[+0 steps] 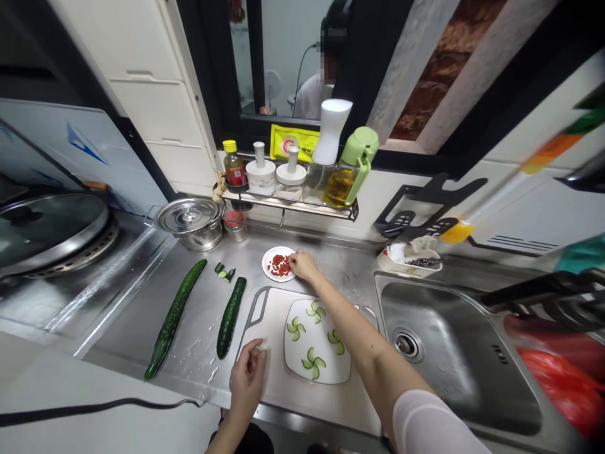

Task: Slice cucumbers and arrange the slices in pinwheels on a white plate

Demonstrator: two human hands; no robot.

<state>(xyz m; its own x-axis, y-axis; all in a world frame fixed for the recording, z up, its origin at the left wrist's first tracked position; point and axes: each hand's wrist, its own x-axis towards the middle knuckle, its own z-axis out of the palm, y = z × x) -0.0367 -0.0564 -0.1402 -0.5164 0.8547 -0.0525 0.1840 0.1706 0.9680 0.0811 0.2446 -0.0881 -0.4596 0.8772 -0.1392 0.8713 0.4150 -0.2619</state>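
Note:
My right hand [302,265] reaches across to a small white dish [273,257] of red berries, its fingertips pinched at the dish's right edge. My left hand [248,375] rests on the near left part of a steel cutting board [274,315], fingers curled together; what they hold, if anything, is hidden. A square white plate [319,343] on the board carries several pinwheels of cucumber slices. A long cucumber [174,315] and a shorter cut one [230,316] lie to the left, with small offcuts [225,272] behind them.
A sink [454,353] lies to the right, with red bags [562,372] beyond it. A lidded steel pot [190,222] and a rack of bottles and jars [293,183] stand at the back. A stove lid [47,227] is on the left. A person shows through the window.

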